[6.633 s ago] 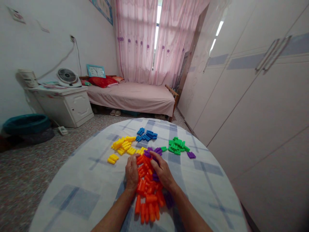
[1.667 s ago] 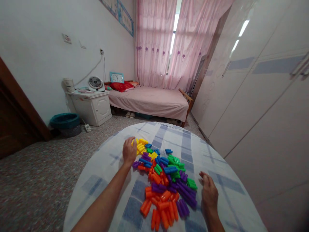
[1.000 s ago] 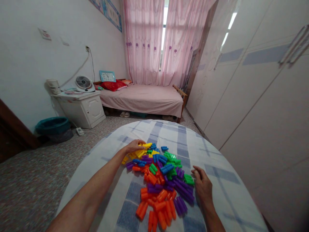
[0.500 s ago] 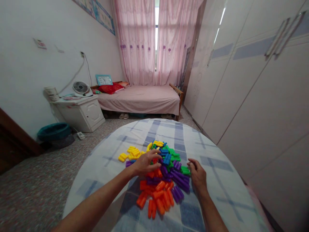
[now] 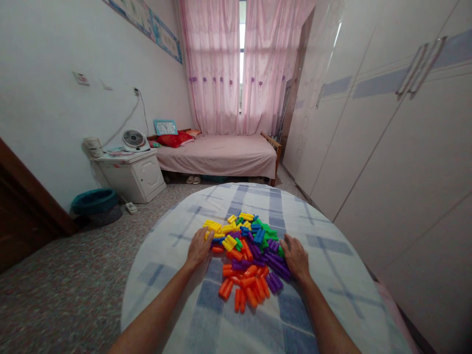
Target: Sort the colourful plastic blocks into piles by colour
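Note:
A loose pile of plastic toy pieces shaped like joined tubes lies on the table. My left hand [image 5: 200, 248] rests at the pile's left edge, fingers apart, beside the yellow pieces [image 5: 213, 226]. On the opposite side, my right hand [image 5: 296, 256] has its fingers spread against the edge of the purple pieces [image 5: 277, 265] and green pieces [image 5: 272, 235]. Nothing shows in either hand's grasp, though the fingertips are partly hidden. Orange pieces [image 5: 249, 283] spread toward me at the front. Blue pieces [image 5: 259, 236] sit near the pile's middle.
A checked cloth covers the round table [image 5: 332, 295]. Beyond it stands a bed [image 5: 224, 152]. To the left are a white cabinet [image 5: 147, 179] with a fan [image 5: 134, 140] and a teal-lined bin [image 5: 95, 200]. A tall wardrobe [image 5: 391, 162] runs along the right.
My left hand has moved from over the pile to its left edge, and yellow pieces there now sit closer in. My right hand has shifted slightly inward against the pile. The view has shifted slightly.

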